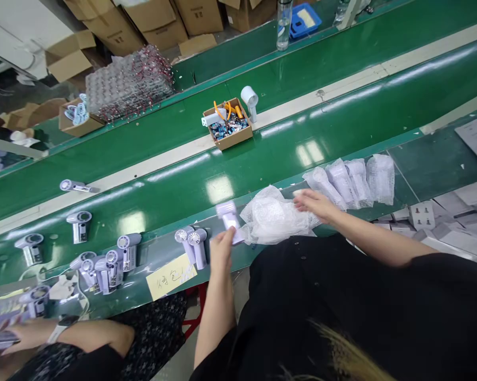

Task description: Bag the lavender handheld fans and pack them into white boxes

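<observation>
A lavender handheld fan (231, 218) is gripped near its lower handle by my left hand (222, 248), fingers closed around it, just above the bench edge. To its right lies a loose pile of clear bubble-wrap bags (273, 217). My right hand (313, 203) hovers at the right end of that pile, fingers stretched out over the plastic; whether they touch it I cannot tell. Several bagged fans (343, 182) lie in a row beyond that hand. Two unwrapped lavender fans (196, 246) lie side by side left of my left hand.
A yellow paper note (170, 276) lies by the bench edge. More fans (107, 267) are grouped farther left, near a co-worker's hand (27, 333). A green conveyor belt (262, 164) runs across, with a small parts box (232, 140) behind it. White boxes (452, 217) are stacked at right.
</observation>
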Available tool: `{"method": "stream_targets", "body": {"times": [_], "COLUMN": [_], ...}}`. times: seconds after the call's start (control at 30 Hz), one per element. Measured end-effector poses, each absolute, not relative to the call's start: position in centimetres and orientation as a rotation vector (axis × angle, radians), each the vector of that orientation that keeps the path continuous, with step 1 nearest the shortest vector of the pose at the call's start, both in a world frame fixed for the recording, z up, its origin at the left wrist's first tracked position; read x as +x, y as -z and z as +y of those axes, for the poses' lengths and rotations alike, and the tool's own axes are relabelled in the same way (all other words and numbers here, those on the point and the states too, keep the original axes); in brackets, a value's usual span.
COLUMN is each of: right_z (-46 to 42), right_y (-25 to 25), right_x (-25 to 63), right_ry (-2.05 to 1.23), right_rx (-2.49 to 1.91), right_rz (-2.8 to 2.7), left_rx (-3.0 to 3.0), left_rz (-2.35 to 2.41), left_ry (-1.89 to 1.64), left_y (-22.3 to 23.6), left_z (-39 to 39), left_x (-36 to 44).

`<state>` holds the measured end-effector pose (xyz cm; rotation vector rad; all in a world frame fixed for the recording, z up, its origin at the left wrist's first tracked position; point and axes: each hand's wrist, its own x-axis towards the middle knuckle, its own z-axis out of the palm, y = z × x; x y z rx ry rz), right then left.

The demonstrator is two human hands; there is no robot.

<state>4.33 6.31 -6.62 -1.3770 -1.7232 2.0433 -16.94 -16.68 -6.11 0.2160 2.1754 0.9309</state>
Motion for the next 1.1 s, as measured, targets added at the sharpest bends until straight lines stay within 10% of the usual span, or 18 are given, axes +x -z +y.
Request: {"method": "stream_targets", "body": {"times": [0.1, 0.53, 0.8, 1.1], "right_z": [4.2, 7.4, 5.4, 4.2], "right_y": [5.2, 1.2, -1.2, -1.9], "right_x": [1.0, 9.7, 10.2, 5.1], "right_ry": [-2.756, -2.658, -3.066, -3.019], "right_rx": [-1.102, -1.101, -0.795, -0.719], "right_rz": [-1.034, -0.759, -0.732, -0.933], "left_rx": [0.360, 1.148, 0.638, 0.343], "left_rz": [1.839, 1.679, 1.637, 1.638], "left_ry": [-1.106, -0.314, -1.046, -1.370], "left_y": [5.4, 6.2, -3.6, -0.2], "left_z": [-12.0, -6.3, -8.2, -7.6], "left_x": [-13.6, -18.9, -17.7, -9.6]}}
